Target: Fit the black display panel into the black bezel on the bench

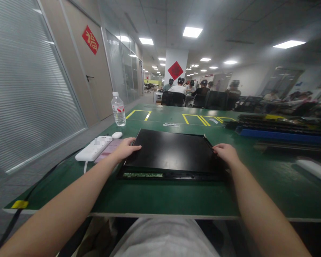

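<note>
A black flat panel point(171, 150) with a glossy face lies on the green table point(160, 200) in front of me. Along its near edge a black frame strip shows, with a green circuit board point(143, 175) at the left part. My left hand point(127, 148) grips the panel's left edge, thumb on top and fingers at the side. At the right edge, my right hand point(226, 152) pinches the thin rim near the far right corner. The undersides of both hands' fingers are partly hidden.
To the left are a white power strip point(89, 150), a white mouse point(117, 135), a pinkish phone-like item point(107, 154) and a water bottle point(118, 110). Stacked dark strips and a blue strip point(267, 134) lie at the right. Several people sit in the background.
</note>
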Motion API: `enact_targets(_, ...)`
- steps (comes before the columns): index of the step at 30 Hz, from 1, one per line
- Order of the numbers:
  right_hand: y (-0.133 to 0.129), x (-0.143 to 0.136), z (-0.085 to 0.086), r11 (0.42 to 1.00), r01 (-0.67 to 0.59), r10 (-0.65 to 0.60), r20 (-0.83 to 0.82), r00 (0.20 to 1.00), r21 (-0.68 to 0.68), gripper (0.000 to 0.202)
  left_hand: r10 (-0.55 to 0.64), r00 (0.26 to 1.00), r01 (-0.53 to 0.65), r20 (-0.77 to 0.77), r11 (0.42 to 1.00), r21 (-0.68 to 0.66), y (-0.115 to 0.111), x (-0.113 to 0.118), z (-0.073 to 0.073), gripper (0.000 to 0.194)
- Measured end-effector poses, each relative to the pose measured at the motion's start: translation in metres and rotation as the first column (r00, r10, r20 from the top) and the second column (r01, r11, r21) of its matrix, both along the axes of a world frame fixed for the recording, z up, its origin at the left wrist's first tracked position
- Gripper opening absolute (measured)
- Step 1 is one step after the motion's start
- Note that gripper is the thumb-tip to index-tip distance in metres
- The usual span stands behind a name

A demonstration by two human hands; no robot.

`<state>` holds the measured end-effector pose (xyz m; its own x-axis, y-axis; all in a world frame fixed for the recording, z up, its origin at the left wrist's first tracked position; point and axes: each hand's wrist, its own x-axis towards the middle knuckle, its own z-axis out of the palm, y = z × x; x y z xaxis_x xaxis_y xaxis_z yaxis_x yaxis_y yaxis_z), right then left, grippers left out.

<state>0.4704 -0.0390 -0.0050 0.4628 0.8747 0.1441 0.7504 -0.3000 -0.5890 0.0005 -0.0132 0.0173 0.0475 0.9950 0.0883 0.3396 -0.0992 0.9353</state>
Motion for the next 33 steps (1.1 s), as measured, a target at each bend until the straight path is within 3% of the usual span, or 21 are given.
enact_targets(6,0.001,0.002,-0.002,1.000,0.001,0.001,-0.066,0.998,0.024,0.024,0.014,0.962,0.003,-0.273,0.998,0.061,0.001,-0.002,-0.003,0.034)
enact_targets(13,0.004,0.003,-0.006,0.997,0.032,-0.018,-0.210,0.978,0.065,0.023,0.037,0.939,-0.007,-0.341,0.996,0.088,0.003,-0.003,-0.007,0.028)
enact_targets(18,0.004,0.003,-0.006,0.995,0.058,-0.032,-0.284,0.958,0.083,0.021,0.047,0.884,0.003,-0.465,0.994,0.106,0.011,-0.007,-0.016,0.036)
enact_targets(26,0.005,0.003,-0.008,0.994,0.044,-0.014,-0.300,0.954,0.095,0.022,0.057,0.863,-0.011,-0.501,0.995,0.094,0.013,-0.007,-0.018,0.034)
enact_targets(33,0.003,0.001,-0.005,0.994,0.049,-0.017,-0.306,0.952,0.096,0.021,0.050,0.856,-0.013,-0.515,0.997,0.075,0.013,-0.008,-0.019,0.045)
